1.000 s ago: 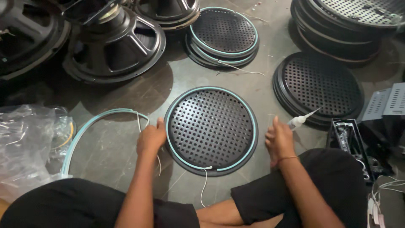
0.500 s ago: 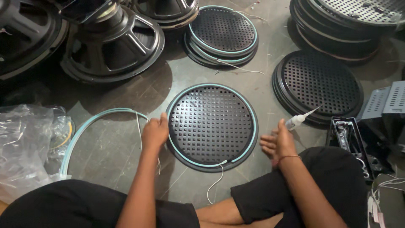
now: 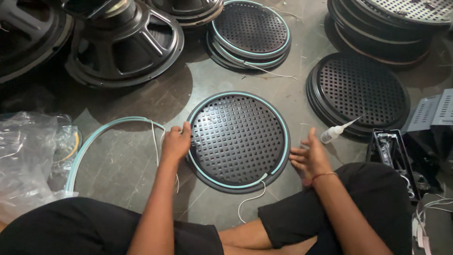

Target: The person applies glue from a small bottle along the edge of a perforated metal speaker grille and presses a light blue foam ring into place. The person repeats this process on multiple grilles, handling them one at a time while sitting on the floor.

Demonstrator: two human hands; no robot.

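Note:
A round black perforated speaker grille [image 3: 238, 137] lies flat on the floor in front of my crossed legs. A light teal gasket strip [image 3: 286, 141] runs around its rim, and a thin white tail [image 3: 249, 202] hangs from the near edge. My left hand [image 3: 175, 142] grips the grille's left rim with the index finger laid along the strip. My right hand [image 3: 309, 158] hovers at the right rim, palm inward, fingers spread, holding nothing. A small white glue bottle [image 3: 332, 133] lies just beyond my right hand.
A loose coil of teal strip [image 3: 101, 134] and a clear plastic bag [image 3: 28, 156] lie at the left. Stacks of grilles [image 3: 361, 92] [image 3: 250, 33] and black speaker frames [image 3: 125, 45] ring the far side. A black tool [image 3: 389, 148] sits by my right knee.
The grille has turned counter-clockwise, carrying the strip's joint and white tail to the right along the near edge. My right hand has come off the rim and opened.

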